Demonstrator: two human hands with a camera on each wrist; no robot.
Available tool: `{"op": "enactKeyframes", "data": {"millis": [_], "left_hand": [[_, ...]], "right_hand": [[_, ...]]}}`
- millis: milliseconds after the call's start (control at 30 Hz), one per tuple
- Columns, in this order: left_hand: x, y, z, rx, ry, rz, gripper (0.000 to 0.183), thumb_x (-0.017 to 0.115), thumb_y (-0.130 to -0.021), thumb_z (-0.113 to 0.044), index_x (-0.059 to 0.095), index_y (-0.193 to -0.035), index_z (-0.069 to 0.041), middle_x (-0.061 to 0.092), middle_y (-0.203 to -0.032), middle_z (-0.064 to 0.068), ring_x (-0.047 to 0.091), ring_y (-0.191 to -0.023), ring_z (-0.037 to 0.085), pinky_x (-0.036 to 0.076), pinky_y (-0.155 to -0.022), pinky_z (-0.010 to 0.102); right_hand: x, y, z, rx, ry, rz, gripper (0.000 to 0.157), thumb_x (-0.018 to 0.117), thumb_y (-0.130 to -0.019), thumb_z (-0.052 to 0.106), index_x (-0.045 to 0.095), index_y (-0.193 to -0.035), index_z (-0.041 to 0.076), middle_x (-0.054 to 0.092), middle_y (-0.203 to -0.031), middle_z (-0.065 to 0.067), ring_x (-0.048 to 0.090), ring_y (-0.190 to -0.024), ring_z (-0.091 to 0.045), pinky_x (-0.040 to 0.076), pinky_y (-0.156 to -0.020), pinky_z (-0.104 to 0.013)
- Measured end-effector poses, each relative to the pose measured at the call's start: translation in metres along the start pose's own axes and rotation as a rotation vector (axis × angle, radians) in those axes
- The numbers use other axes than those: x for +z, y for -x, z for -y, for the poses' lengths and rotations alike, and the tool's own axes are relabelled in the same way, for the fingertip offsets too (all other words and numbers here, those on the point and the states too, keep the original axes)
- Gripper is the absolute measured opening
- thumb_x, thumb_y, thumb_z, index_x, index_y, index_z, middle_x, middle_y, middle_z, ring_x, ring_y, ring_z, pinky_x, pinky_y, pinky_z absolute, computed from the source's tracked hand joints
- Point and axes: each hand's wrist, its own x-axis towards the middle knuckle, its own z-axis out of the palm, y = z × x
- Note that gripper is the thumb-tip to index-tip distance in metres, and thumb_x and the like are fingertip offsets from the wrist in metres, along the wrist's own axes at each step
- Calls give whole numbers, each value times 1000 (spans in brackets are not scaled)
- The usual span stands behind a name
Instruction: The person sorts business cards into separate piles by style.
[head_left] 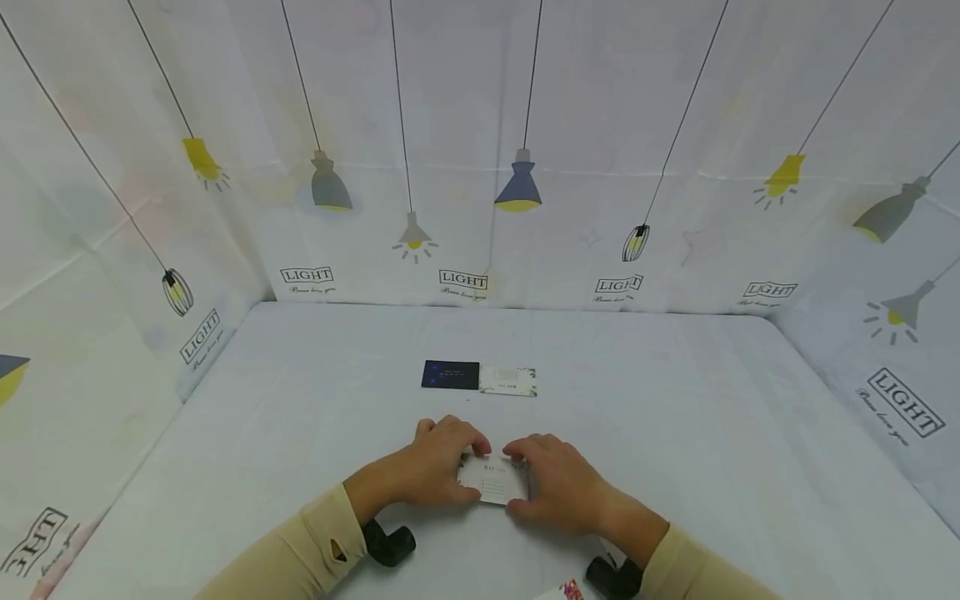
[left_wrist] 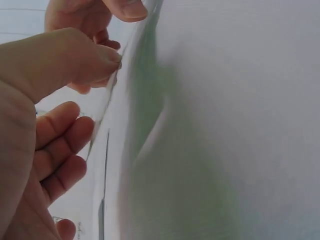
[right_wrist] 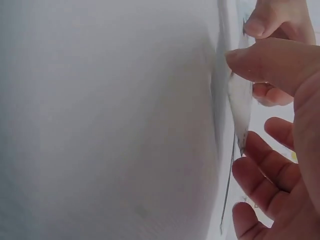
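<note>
A small white card with printed lines and dark marks near its upper corners lies between both hands at the near middle of the white table. My left hand grips its left side, thumb at the near corner and fingertips at the far corner. On the opposite side my right hand holds the card the same way. In the right wrist view the card appears almost edge-on, close over the table, with the thumb at one end and fingertips at the other.
Farther back lie a dark blue card and a white card with leafy corners, side by side. Part of a flower-printed card shows at the bottom edge. A lamp-printed curtain surrounds the table's back and sides.
</note>
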Motion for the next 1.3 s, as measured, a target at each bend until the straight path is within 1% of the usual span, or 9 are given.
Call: {"op": "enactKeyframes", "data": {"millis": [167,367,433,533,633,800,1000,1133,1300], "left_hand": [[-2,-3,3,-4,2,-65,52,84,-81,-32,59,-123,-16,58,-125,-3,44,-120,18,27,-94,52],[1,-8,12,19,8,-166,51,82,-83,-31,58,-124,-15,58,-127,-2,44,-124,19,27,-95,50],[0,-11,14,24,14,-190,50,82,-83,-30,58,-123,-15,58,-127,-2,44,-124,19,27,-95,51],[-3,-17,17,10,15,-213,49,82,-83,-31,59,-123,-16,59,-128,-2,44,-124,20,26,-96,51],[-6,-27,20,-9,-4,-226,50,82,-83,-32,60,-125,-16,59,-130,-2,43,-124,20,26,-94,50],[-9,-42,25,-47,-16,-235,50,81,-85,-33,62,-127,-15,60,-129,-2,42,-124,20,27,-91,46],[-12,-59,31,-94,2,-227,53,80,-86,-35,61,-131,-15,60,-130,-2,43,-126,21,27,-94,46],[-13,-69,35,-122,3,-229,51,79,-88,-34,62,-132,-16,60,-129,-3,44,-124,21,27,-94,47],[-14,-79,38,-152,-11,-225,52,79,-88,-33,61,-134,-16,60,-132,-3,44,-124,22,28,-94,48]], "right_hand": [[-3,-2,-4,13,56,-81,56,82,-80,33,61,-126,8,63,-115,-1,54,-103,-20,45,-93,-47],[-6,-5,-11,-4,105,-167,62,84,-78,34,60,-127,6,63,-121,-5,55,-109,-25,45,-95,-48],[-6,-7,-14,9,98,-183,61,85,-78,32,60,-128,6,62,-124,-6,55,-113,-27,44,-97,-49],[-8,-11,-18,48,73,-200,59,85,-79,28,59,-128,6,62,-125,-8,54,-116,-29,44,-98,-50],[-11,-17,-24,88,46,-206,57,84,-81,25,59,-128,7,61,-125,-10,53,-115,-30,44,-98,-50],[-19,-28,-34,139,0,-189,54,82,-84,22,58,-131,8,60,-127,-13,51,-113,-32,44,-96,-50],[-28,-40,-45,156,-50,-189,52,81,-85,20,60,-131,8,60,-125,-16,52,-110,-34,43,-95,-52],[-31,-49,-52,162,-62,-190,49,79,-86,19,60,-130,7,61,-123,-15,51,-108,-33,43,-94,-51],[-33,-59,-58,206,-72,-165,51,78,-87,21,59,-132,6,60,-125,-14,50,-110,-34,42,-96,-52]]}}
